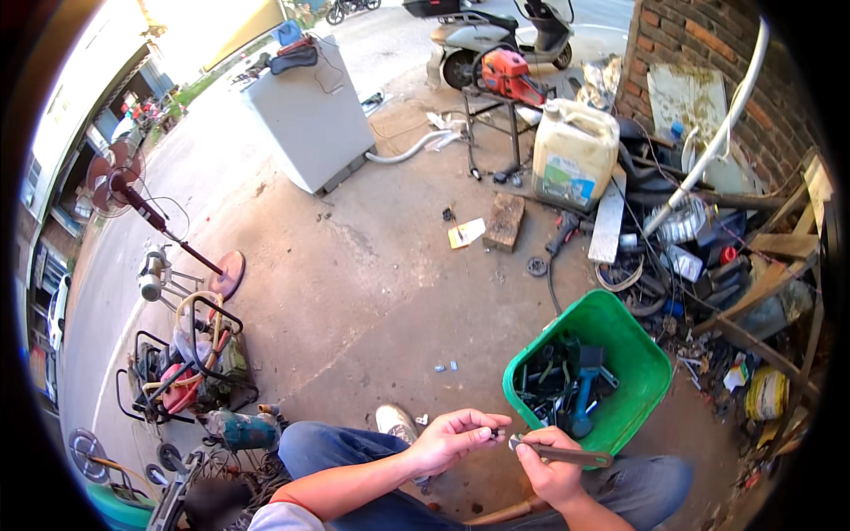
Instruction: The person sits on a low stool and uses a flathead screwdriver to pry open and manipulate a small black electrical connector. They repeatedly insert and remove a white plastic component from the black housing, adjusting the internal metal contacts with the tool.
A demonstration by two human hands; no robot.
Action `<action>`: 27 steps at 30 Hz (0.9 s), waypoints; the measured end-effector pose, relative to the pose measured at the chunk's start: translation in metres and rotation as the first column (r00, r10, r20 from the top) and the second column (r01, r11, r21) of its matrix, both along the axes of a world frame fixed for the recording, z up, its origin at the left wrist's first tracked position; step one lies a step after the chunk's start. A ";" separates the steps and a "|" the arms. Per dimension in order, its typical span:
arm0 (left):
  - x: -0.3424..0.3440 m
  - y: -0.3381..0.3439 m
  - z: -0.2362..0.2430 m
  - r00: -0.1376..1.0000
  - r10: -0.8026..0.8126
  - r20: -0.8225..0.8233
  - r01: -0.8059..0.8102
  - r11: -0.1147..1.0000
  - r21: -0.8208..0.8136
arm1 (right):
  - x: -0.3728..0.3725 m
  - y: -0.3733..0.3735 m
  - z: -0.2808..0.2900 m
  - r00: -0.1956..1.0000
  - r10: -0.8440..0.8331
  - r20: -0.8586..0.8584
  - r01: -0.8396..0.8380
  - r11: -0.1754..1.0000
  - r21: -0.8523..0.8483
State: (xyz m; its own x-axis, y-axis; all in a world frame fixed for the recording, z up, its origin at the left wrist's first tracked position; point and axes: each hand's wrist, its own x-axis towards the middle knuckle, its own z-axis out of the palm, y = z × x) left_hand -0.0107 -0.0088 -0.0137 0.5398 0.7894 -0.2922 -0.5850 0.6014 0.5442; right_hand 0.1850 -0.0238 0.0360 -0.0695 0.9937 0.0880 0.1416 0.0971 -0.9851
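Over my lap, my left hand [453, 442] pinches a small dark metal part [498, 434] between thumb and fingertips. Its exact kind is too small to make out. My right hand [551, 473] is closed around a wrench [575, 456] with a brownish handle and a hole in its end. The wrench's silvery head [515, 440] points left, close beside the small part; whether they touch I cannot tell. Just beyond my right hand stands a green plastic bin [642, 376] with several dark tools inside, among them a blue-handled one [584, 398].
A white jerrycan [575, 150], a brick [505, 221] and an angle grinder [560, 237] lie ahead. Scrap and timber [770, 292] pile up at right. A white appliance cabinet [310, 124] stands far off; a fan [168, 221] and framed machine [186, 372] are left.
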 end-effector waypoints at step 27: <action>-0.004 -0.003 -0.001 0.998 0.048 -0.030 -0.045 0.996 0.079 | 0.007 -0.010 -0.002 0.974 -0.067 -0.216 0.000 0.955 -0.298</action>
